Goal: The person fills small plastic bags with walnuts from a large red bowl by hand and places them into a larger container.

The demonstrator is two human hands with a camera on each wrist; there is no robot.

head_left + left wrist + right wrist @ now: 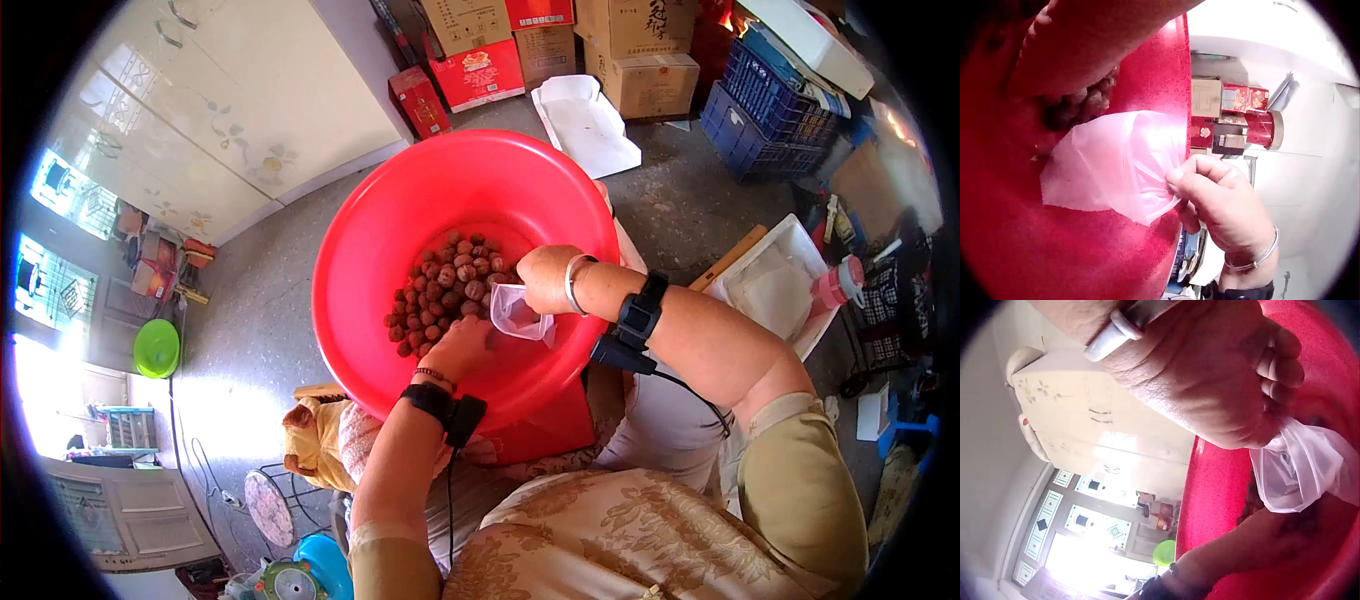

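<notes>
A big red plastic basin (370, 220) holds a heap of brown walnuts (440, 290). My right hand (550, 280) pinches the rim of a small clear plastic bag (518, 315) over the basin's right side. In the left wrist view that bag (1110, 162) hangs with its mouth spread, thumb and forefinger of the right hand (1225, 206) on its edge. My left hand (460, 348) reaches down to the near edge of the walnuts, beside the bag. Its fingertips are hidden in the head view, so I cannot tell whether they hold a walnut.
Cardboard boxes (655, 85) and a white foam tray (588, 125) stand beyond the basin. Blue crates (765, 110) are at the far right. A white foam box (770, 280) sits right of the person's legs. Pale cabinets (230, 100) line the left, with a green basin (156, 348) nearby.
</notes>
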